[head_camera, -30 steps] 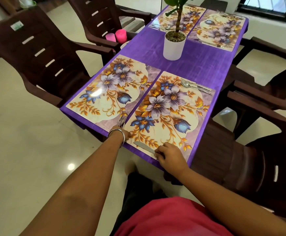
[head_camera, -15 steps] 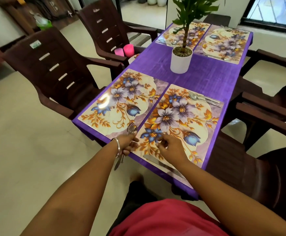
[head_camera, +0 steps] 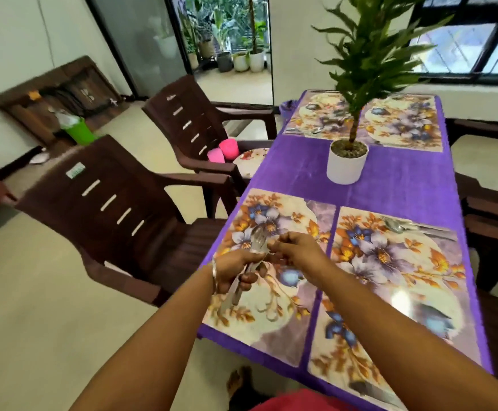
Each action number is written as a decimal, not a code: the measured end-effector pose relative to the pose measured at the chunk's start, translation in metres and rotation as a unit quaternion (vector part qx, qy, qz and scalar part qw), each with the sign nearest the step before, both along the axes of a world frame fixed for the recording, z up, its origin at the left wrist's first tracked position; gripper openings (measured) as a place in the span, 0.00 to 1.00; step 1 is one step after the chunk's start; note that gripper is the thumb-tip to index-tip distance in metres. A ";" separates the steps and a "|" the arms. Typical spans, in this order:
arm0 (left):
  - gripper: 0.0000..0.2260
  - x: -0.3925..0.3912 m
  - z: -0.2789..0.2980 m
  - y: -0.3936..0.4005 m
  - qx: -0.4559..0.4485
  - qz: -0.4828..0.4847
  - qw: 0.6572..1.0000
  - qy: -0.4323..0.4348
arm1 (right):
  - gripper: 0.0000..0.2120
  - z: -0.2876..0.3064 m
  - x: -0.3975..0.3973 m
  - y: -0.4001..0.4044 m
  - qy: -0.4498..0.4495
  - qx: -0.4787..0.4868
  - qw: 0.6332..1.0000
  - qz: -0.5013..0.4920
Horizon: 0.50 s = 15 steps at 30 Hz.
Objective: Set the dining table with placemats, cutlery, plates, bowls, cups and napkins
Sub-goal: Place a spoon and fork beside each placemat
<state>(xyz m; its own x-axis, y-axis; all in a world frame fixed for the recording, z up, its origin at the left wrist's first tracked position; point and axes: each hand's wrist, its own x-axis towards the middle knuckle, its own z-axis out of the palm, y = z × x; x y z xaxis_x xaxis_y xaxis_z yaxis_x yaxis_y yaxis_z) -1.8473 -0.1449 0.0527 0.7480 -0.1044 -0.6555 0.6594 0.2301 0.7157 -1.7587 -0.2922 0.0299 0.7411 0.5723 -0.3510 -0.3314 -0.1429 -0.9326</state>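
1. Far left: two brown chairs (head_camera: 117, 209) beside the table (head_camera: 396, 185); on the farther seat, pink cups (head_camera: 224, 151) next to what looks like a stack of floral plates (head_camera: 249, 161) — not yet laid.
2. Left hand (head_camera: 236, 269): clenched around a bundle of cutlery (head_camera: 252, 253), fork tines up, handles hanging below the fist, above the near-left placemat (head_camera: 271, 280).
3. Right hand (head_camera: 295, 250): fingertips pinched at the top of that bundle, apparently drawing one piece out; whether anything is already gripped, cannot tell.
4. Centre: white potted plant (head_camera: 347, 164) on the purple cloth, between the near and far mats.
5. Near-right placemat (head_camera: 396, 280): spoon and other pieces (head_camera: 413, 226) at its far edge, and a knife (head_camera: 375, 391) at the near edge.
6. Step in hand, as judged: cutlery-laying, with the near-left setting bare of it.
7. Next move likely calls for separating a single piece cleanly — then laying it flat on the near-left mat.
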 end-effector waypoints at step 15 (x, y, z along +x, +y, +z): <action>0.10 0.078 -0.050 0.131 0.084 0.001 0.996 -0.029 | 0.08 -0.014 0.052 0.040 0.118 -0.006 0.896 -0.428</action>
